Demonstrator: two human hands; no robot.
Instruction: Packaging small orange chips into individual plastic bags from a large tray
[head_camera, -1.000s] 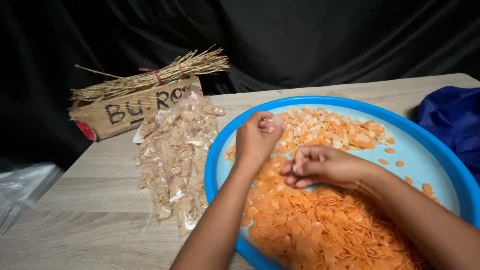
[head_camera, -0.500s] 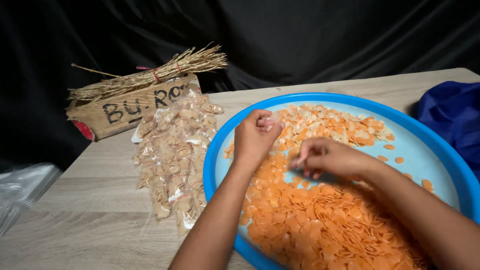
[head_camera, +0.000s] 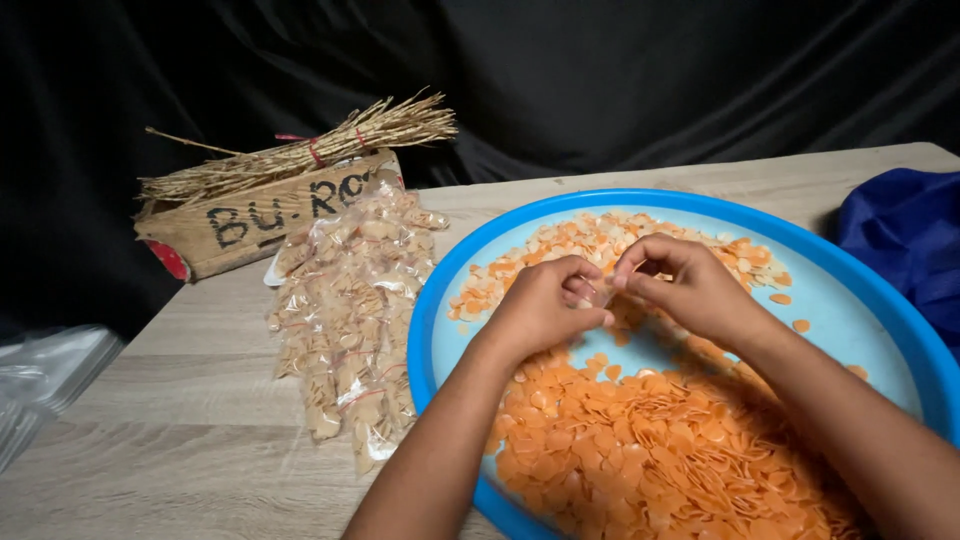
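A big round blue tray (head_camera: 425, 330) lies on the wooden table and holds a heap of small orange chips (head_camera: 640, 450), with paler chips (head_camera: 590, 235) at its far side. My left hand (head_camera: 545, 305) and my right hand (head_camera: 680, 285) meet over the middle of the tray. Their fingertips pinch a small clear plastic bag (head_camera: 600, 292) between them. The bag is mostly hidden by my fingers.
A pile of small clear bags filled with pale chips (head_camera: 350, 310) lies left of the tray. Behind it stands a cardboard piece (head_camera: 260, 215) with a bundle of dry straw (head_camera: 300, 155). Clear plastic (head_camera: 40, 375) sits at far left, blue cloth (head_camera: 905, 235) at right.
My right hand rose from the orange chips and moved up toward the left hand. My left hand came lower and to the right, so both hands now join on the small bag.
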